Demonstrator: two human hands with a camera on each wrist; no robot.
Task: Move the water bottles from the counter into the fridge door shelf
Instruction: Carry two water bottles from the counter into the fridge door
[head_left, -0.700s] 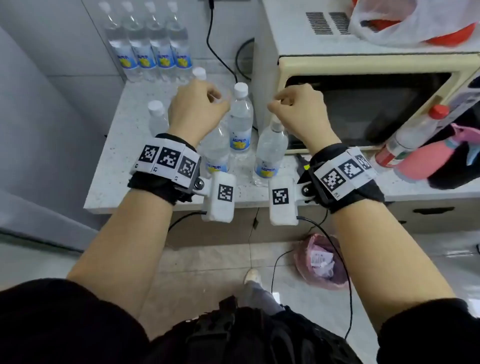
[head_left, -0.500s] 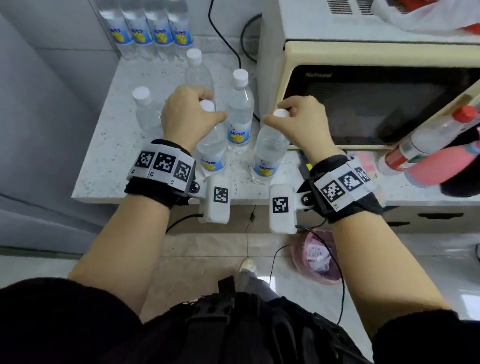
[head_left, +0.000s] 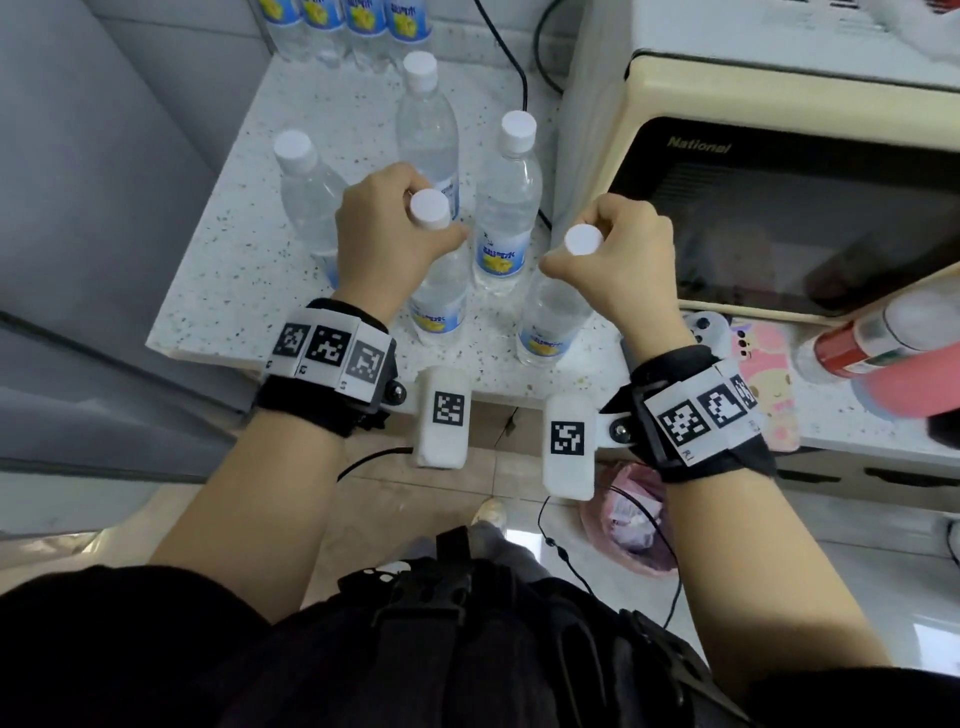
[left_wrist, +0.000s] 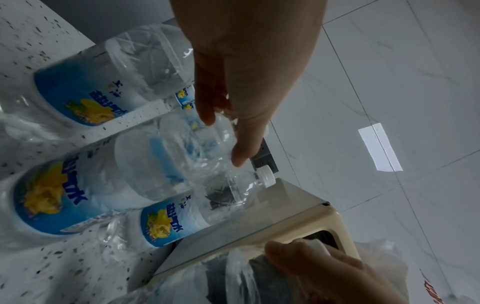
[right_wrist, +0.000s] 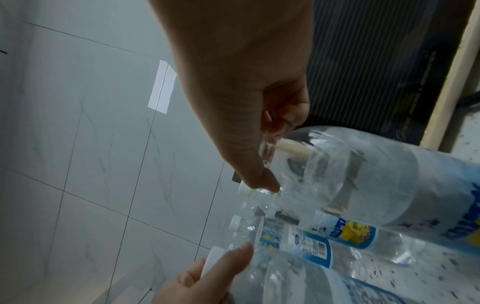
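Currently gripping two water bottles by the neck: left hand (head_left: 387, 236) curled round front-left bottle (head_left: 436, 306), right hand (head_left: 618, 254) curled round front-right bottle (head_left: 545, 322), white caps showing above the fingers. Both bottles upright near front edge of speckled counter (head_left: 218, 270). Advisable: keep grip under cap collar, lift straight up to clear the three loose bottles (head_left: 506, 218) just behind. Cream microwave (head_left: 779, 156) close on right; shrink-wrapped pack (head_left: 343, 26) at back wall. Pale tiled floor below. Fridge door shelf not identifiable.
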